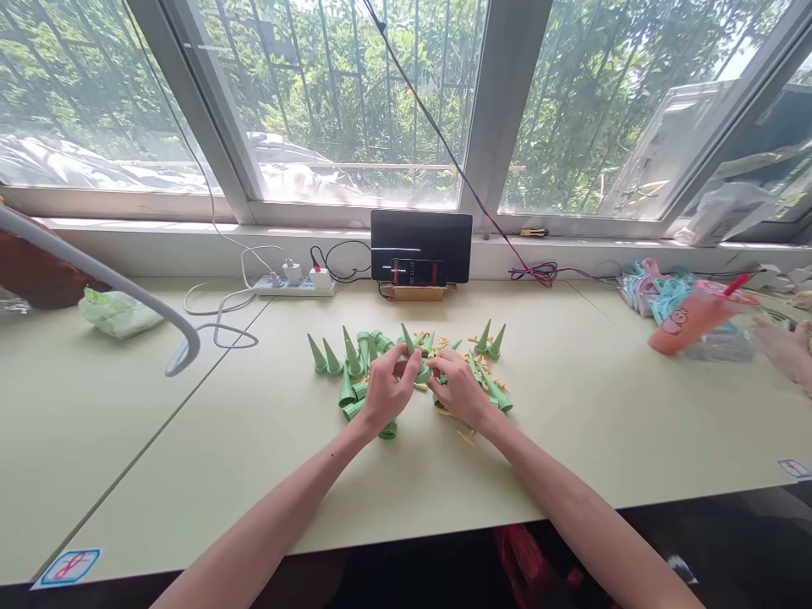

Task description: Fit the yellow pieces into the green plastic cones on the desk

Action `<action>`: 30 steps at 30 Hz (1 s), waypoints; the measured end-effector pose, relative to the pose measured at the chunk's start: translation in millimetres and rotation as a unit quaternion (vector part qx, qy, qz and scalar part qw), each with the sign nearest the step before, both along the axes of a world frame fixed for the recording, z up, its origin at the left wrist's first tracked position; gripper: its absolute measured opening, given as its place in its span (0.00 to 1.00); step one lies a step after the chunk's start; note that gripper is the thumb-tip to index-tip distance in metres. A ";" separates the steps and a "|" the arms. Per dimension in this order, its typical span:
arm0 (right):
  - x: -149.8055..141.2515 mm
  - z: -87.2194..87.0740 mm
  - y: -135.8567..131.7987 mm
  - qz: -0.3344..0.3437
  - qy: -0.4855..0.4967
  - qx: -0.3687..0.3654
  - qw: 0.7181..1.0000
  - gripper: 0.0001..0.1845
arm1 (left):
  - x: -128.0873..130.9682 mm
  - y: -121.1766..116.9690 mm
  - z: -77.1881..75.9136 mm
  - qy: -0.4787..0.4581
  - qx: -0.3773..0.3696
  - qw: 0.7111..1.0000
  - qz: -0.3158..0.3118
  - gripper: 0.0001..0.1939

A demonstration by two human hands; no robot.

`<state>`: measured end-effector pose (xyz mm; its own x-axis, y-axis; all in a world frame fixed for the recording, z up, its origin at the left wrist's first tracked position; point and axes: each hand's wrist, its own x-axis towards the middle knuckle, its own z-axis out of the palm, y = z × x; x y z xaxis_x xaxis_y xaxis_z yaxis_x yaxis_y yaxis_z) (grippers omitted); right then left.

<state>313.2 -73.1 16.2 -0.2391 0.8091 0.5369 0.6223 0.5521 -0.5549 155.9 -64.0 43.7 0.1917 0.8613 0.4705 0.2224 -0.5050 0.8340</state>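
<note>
My left hand is closed around a green plastic cone spike, its point tilted up above my fingers. Close beside it, my right hand has its fingers pinched together near the ribbed base of that spike; what they hold, if anything, is hidden. More green cones lie around my hands. Several stand upright at the left, others lie on their sides, and a pair of upright cones stands behind at the right. Small yellow plastic pieces are scattered among them and under my right hand.
A black tablet with a phone before it leans at the window. Left are a power strip, a grey curved bar and a plastic bag. Right are a drink cup, pastel items and another person's hand.
</note>
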 end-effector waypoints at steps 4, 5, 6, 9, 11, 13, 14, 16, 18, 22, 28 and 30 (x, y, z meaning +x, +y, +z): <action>1.7 4.3 -4.3 0.015 0.055 0.006 0.998 0.06 | 0.4 -1.0 -1.0 -0.034 -0.031 0.999 -0.001 0.17; 2.1 5.1 -5.1 0.014 0.067 0.005 0.998 0.05 | 0.4 -1.1 -1.8 -0.038 -0.036 0.999 0.002 0.17; 2.6 5.9 -5.6 0.012 0.078 0.003 0.997 0.05 | 0.3 -1.4 -2.5 -0.040 -0.041 0.998 0.005 0.18; 4.9 8.2 -6.6 0.000 0.111 0.002 0.994 0.06 | 0.7 -2.6 -3.6 -0.046 -0.061 0.997 0.007 0.16; 7.1 10.0 -6.9 -0.014 0.129 0.007 0.992 0.07 | 1.6 -3.9 -3.3 -0.054 -0.076 0.996 0.000 0.16; 9.6 12.0 -7.3 -0.028 0.142 0.012 0.989 0.07 | 3.2 -5.4 -2.8 -0.068 -0.089 0.994 -0.013 0.17; 10.9 13.0 -7.4 -0.033 0.148 0.015 0.988 0.07 | 4.2 -6.2 -2.7 -0.077 -0.096 0.992 -0.020 0.17; 13.0 14.3 -7.8 -0.039 0.158 0.022 0.986 0.08 | 6.4 -7.7 -2.9 -0.097 -0.113 0.988 -0.039 0.18; 14.4 14.8 -8.0 -0.044 0.166 0.026 0.985 0.08 | 8.6 -8.9 -3.2 -0.118 -0.134 0.982 -0.057 0.18; 14.4 13.6 -9.1 -0.044 0.188 0.025 0.981 0.07 | 10.7 -9.6 -2.8 -0.141 -0.157 0.974 -0.081 0.18; 11.0 10.1 -11.2 -0.040 0.217 0.017 0.975 0.08 | 10.0 -9.4 -2.3 -0.136 -0.173 0.969 -0.112 0.18; 9.9 8.6 -11.5 -0.043 0.220 0.014 0.974 0.08 | 10.4 -9.6 -2.7 -0.139 -0.185 0.963 -0.135 0.19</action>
<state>323.1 -84.6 24.8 0.0875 0.8000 0.5936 0.3714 0.5267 -0.7646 166.3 -73.6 41.0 0.3426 0.9165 0.2067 -0.1337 -0.1702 0.9763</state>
